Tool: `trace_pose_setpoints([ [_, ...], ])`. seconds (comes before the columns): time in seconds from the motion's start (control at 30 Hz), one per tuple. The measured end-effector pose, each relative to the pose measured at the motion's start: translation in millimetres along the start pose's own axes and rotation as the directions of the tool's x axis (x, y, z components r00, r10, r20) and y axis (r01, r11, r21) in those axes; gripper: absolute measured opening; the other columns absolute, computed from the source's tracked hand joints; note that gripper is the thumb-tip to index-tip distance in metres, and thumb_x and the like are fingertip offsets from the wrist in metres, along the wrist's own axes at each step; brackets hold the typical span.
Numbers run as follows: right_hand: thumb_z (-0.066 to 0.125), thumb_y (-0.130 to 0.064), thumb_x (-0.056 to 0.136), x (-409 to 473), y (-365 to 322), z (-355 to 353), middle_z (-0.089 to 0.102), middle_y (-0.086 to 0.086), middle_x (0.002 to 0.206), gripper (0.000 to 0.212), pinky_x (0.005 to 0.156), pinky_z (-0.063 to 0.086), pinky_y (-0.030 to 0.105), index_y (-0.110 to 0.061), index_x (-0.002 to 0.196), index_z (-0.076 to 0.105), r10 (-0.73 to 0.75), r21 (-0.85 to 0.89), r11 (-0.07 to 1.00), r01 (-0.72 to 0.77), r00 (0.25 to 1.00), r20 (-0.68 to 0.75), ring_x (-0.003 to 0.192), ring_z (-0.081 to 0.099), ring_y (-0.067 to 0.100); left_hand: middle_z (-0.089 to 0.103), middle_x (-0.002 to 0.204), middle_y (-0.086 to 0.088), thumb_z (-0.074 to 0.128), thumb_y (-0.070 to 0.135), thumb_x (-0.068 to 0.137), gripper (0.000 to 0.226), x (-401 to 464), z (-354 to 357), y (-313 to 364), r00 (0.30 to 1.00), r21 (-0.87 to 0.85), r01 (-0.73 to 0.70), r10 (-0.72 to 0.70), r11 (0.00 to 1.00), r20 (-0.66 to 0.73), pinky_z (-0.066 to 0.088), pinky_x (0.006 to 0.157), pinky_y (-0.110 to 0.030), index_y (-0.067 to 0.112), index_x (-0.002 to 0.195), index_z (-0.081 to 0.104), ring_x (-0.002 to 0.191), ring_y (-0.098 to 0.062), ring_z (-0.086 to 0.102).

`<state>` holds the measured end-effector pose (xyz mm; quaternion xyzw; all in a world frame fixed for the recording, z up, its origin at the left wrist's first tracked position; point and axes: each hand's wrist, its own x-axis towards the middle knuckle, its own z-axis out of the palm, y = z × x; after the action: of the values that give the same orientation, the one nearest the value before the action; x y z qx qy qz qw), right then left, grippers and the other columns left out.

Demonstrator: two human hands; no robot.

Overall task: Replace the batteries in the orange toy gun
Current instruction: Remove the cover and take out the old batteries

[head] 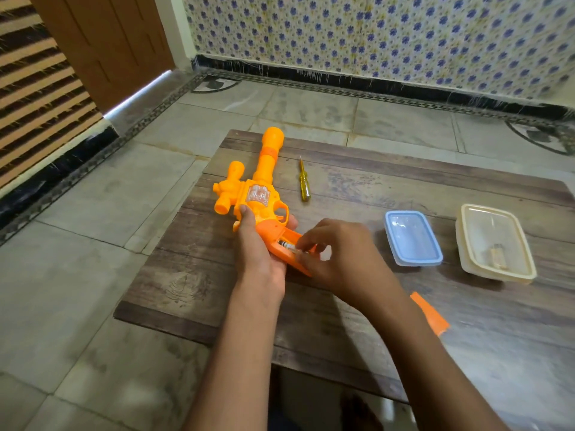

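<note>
Head view: the orange toy gun point(255, 194) lies on the wooden table point(342, 306), barrel pointing away. The left hand point(258, 253) grips its handle. The right hand point(339, 253) pinches a battery point(287, 245) in the open handle compartment. Right of the gun: screwdriver point(304, 181), blue container point(412, 237), cream container point(494, 241). The orange cover point(429, 312) lies nearer the person.
</note>
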<state>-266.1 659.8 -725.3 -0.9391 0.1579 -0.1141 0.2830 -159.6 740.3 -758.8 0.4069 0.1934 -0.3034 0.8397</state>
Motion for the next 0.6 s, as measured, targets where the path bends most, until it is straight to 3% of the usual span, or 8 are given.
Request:
trace_pose_setpoints([
  [0.07,0.068,-0.019,0.085,5.3,0.3,6.5,0.075,0.008,0.089,0.015,0.077,0.054,0.04,-0.015,0.092,0.081,0.029,-0.102,0.994,-0.026,0.999,0.032,0.081,0.067,0.025,0.071,0.098,-0.012,0.044,0.059,0.103,0.056,0.1,-0.1,-1.7,1.0,0.051,-0.009,0.01,0.999,-0.007,0.059,0.071,-0.04,0.011,0.125,0.064,0.083,-0.026,0.071],
  [0.13,0.065,-0.03,0.086,10.4,3.1,12.8,0.075,0.007,0.092,0.022,0.075,0.057,0.038,-0.021,0.101,0.079,0.095,-0.14,0.986,-0.089,0.995,0.036,0.081,0.068,0.025,0.071,0.104,-0.014,0.047,0.058,0.102,0.059,-0.1,0.6,-2.9,1.0,0.066,-0.022,0.023,0.998,-0.011,0.059,0.074,-0.042,0.01,0.133,0.061,0.086,-0.027,0.071],
  [0.23,0.068,-0.043,0.085,13.9,3.3,17.0,0.073,0.005,0.094,0.029,0.071,0.058,0.035,-0.023,0.105,0.075,0.111,-0.219,0.97,-0.106,0.994,0.013,0.08,0.067,0.027,0.07,0.111,-0.018,0.048,0.059,0.101,0.063,1.1,0.1,-4.0,1.0,0.064,-0.024,0.024,0.998,0.004,0.06,0.081,-0.046,0.008,0.136,0.06,0.089,-0.029,0.071],
  [0.33,0.068,-0.039,0.082,13.1,1.5,14.7,0.074,0.007,0.088,0.028,0.071,0.06,0.04,-0.018,0.099,0.074,0.04,-0.265,0.963,-0.046,0.999,-0.029,0.079,0.068,0.031,0.071,0.106,-0.017,0.046,0.06,0.102,0.062,2.9,-1.5,-3.3,1.0,0.053,-0.027,0.027,0.998,-0.004,0.06,0.08,-0.045,0.008,0.133,0.061,0.088,-0.029,0.072],
  [0.47,0.058,-0.046,0.078,4.8,2.3,4.3,0.073,0.005,0.078,0.037,0.066,0.058,0.041,-0.016,0.089,0.077,0.019,-0.138,0.99,-0.029,0.997,-0.073,0.073,0.068,0.028,0.071,0.107,-0.018,0.044,0.059,0.103,0.057,2.5,-2.4,-3.8,0.999,0.054,-0.046,0.046,0.997,0.0,0.059,0.081,-0.046,0.01,0.127,0.062,0.083,-0.028,0.072],
  [0.6,0.074,-0.016,0.074,-3.4,14.9,-12.7,0.071,0.008,0.073,0.01,0.065,0.057,0.044,-0.013,0.081,0.08,0.065,0.024,0.998,-0.061,0.948,-0.312,0.067,0.068,0.025,0.071,0.092,-0.015,0.041,0.053,0.106,0.05,1.8,0.4,-0.6,0.997,0.041,-0.077,0.078,0.996,-0.006,0.057,0.077,-0.04,0.01,0.11,0.065,0.073,-0.026,0.069],
])
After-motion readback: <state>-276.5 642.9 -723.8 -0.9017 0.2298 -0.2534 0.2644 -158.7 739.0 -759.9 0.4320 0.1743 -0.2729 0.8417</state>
